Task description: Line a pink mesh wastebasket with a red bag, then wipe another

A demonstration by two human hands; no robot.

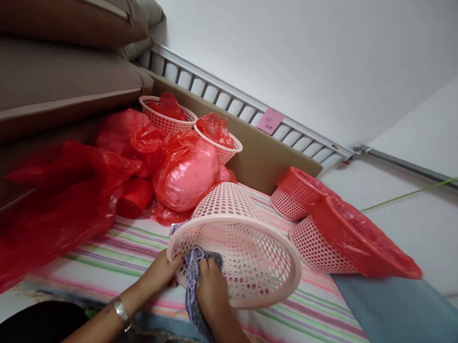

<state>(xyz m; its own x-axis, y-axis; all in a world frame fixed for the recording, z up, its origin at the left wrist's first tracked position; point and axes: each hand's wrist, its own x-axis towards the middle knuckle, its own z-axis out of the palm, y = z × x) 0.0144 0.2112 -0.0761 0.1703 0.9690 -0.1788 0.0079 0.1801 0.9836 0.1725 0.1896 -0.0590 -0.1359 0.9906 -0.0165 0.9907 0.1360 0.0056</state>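
A pale pink perforated plastic basket lies tilted on its side on the striped bedsheet, its mouth turned toward me. My left hand grips the basket's near rim, fingers curled over the edge. My right hand is closed on a grey-purple knitted cloth and presses it against the basket's inside wall near the rim. A metal bracelet sits on my left wrist.
Red plastic bags lie heaped at the left, one bulging. Two pink baskets with red bags stand behind. At the right lie two more baskets lined with red plastic. A cardboard panel and metal rail back the bed.
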